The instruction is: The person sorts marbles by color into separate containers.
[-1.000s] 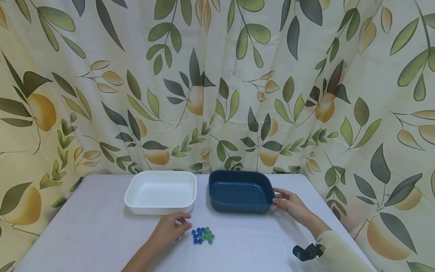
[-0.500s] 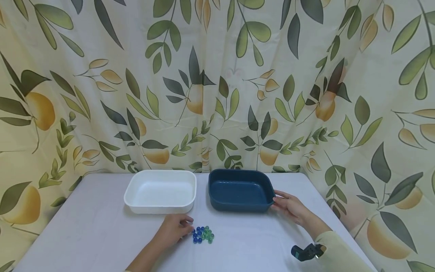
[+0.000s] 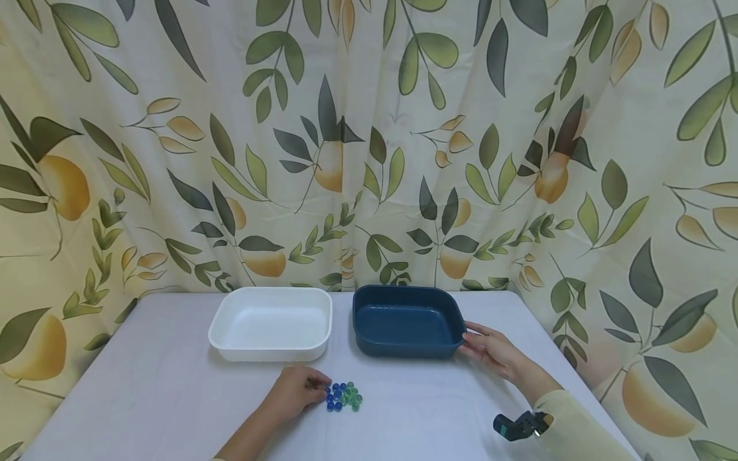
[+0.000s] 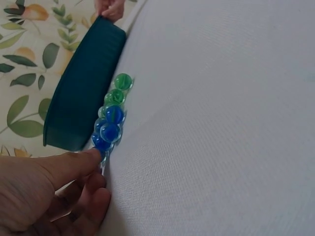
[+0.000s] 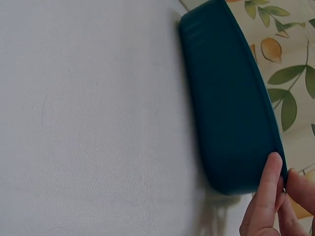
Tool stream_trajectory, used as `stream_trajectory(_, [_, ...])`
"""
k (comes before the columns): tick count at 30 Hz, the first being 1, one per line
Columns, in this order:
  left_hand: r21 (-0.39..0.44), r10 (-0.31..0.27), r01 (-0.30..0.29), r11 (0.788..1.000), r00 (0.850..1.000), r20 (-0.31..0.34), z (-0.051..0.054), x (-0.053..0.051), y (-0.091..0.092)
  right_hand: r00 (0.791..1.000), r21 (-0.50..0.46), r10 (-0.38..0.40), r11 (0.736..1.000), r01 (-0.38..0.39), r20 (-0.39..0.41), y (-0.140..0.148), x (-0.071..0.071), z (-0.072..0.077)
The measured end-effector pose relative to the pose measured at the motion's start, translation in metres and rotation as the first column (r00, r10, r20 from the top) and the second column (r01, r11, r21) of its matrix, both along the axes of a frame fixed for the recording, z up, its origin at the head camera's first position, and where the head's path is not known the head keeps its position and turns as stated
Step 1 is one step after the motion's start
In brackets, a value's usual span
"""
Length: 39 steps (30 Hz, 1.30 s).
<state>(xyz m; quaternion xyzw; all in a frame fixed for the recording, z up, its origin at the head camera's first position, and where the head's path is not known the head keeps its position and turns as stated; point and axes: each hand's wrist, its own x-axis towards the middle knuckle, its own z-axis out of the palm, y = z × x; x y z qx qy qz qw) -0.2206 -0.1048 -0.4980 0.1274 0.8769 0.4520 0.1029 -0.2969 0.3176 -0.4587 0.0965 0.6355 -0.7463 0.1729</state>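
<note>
Blue and green glass marbles [image 3: 344, 397] [image 4: 110, 132] lie in a tight cluster on the white cloth. At the cluster's left edge is the left hand [image 3: 293, 392] [image 4: 59, 196], its thumb and fingers bent and apart; a fingertip meets the nearest blue marble, and whether it only touches it cannot be told. The right hand [image 3: 498, 353] [image 5: 273, 211] pinches the right rim of a dark blue tray [image 3: 408, 349] [image 5: 231, 108], with fingers against the outer wall and the thumb at the rim. No marbles show inside the tray.
A white tray [image 3: 271, 354] stands left of the dark blue one, just beyond the left hand. Behind the table hangs a leaf-and-fruit patterned curtain [image 3: 369, 160]. A black device [image 3: 519, 427] is on the right wrist, over the cloth.
The left hand has moved right, up to the marbles' left edge. The right hand keeps its hold on the dark blue tray, its fingers slightly shifted.
</note>
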Motion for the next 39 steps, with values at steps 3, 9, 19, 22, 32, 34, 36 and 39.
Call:
stream_trajectory(3, [-0.008,0.001,-0.001,1.000,1.000,-0.003,0.000,0.001,0.000,1.000,-0.007,0.004,1.000,-0.004,-0.003,0.000,0.000,0.000])
stream_trajectory(9, [-0.023,0.000,0.000,1.000,1.000,-0.011,-0.001,0.001,0.001,1.000,-0.029,-0.002,1.000,0.002,0.011,0.001,0.000,-0.001])
stream_trajectory(19, [-0.030,0.009,-0.009,1.000,1.000,-0.007,0.000,0.002,0.001,0.999,-0.028,-0.006,1.000,0.007,0.034,0.000,0.000,0.000])
stream_trajectory(22, [-0.041,0.011,-0.012,0.999,1.000,-0.012,0.000,0.002,0.002,0.999,-0.033,-0.004,0.999,0.005,0.045,0.000,0.000,0.003])
stream_trajectory(32, [-0.090,0.009,-0.013,0.996,0.999,-0.044,0.003,0.000,0.004,0.999,-0.048,0.016,0.999,-0.013,0.052,-0.001,0.000,0.009])
stream_trajectory(34, [-0.067,0.011,-0.014,0.998,0.999,-0.038,0.002,0.001,0.004,0.999,-0.044,0.014,0.999,-0.012,0.050,-0.001,0.001,0.009])
stream_trajectory(36, [-0.036,0.015,-0.016,0.999,1.000,-0.024,0.001,0.001,0.003,0.999,-0.042,0.015,0.999,-0.013,0.049,-0.001,0.000,0.008])
stream_trajectory(39, [0.000,0.024,-0.024,1.000,1.000,-0.003,0.000,0.001,0.002,0.999,-0.042,0.016,0.999,-0.014,0.051,-0.001,0.000,0.008])
